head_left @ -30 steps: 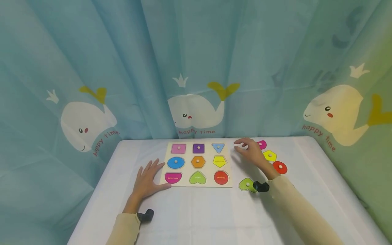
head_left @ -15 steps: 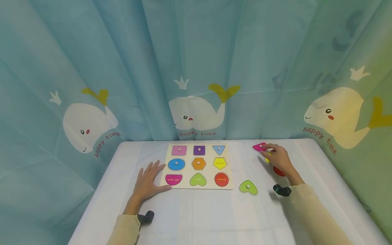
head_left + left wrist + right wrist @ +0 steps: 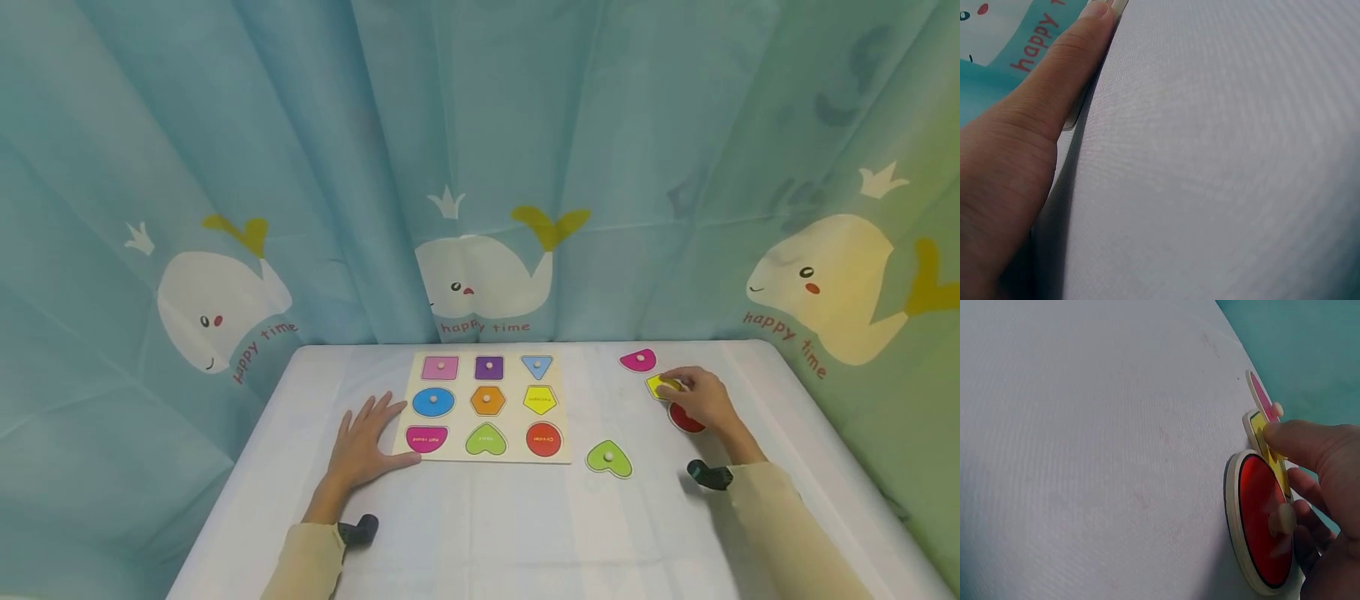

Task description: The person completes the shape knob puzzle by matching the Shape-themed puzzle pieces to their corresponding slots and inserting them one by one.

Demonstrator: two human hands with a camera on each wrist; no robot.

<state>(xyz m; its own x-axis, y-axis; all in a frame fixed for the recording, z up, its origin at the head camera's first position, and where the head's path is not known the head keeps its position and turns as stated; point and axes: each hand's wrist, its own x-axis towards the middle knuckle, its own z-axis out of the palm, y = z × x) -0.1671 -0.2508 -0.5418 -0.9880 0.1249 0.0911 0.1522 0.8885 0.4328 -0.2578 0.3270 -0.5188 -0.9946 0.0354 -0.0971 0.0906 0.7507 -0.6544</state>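
My left hand [image 3: 362, 443] lies with spread fingers at the left edge of the white shape puzzle board [image 3: 510, 458], its thumb at the near corner. The left wrist view shows that thumb [image 3: 1054, 78] against the board's edge. On the right, my right hand [image 3: 708, 400] pinches the yellow pentagon piece [image 3: 655, 387] by its knob, which the fingers hide. In the right wrist view the thumb lies over the yellow piece [image 3: 1259, 427]. Right beside the hand is the red circle piece [image 3: 1263, 519], with a round wooden knob; the hand partly covers it in the head view.
A magenta half-round piece [image 3: 637, 361] lies behind the pentagon. The green heart piece [image 3: 609, 459] sits right of the board's near corner. Several knobbed pieces, among them the blue oval [image 3: 423, 403] and orange hexagon [image 3: 478, 405], are in the board. A whale-print curtain [image 3: 480, 167] hangs behind the table.
My right hand has moved right from beside the board, passed the magenta half-round, which now sits slightly shifted, and come down onto the yellow pentagon. The left hand stays put.
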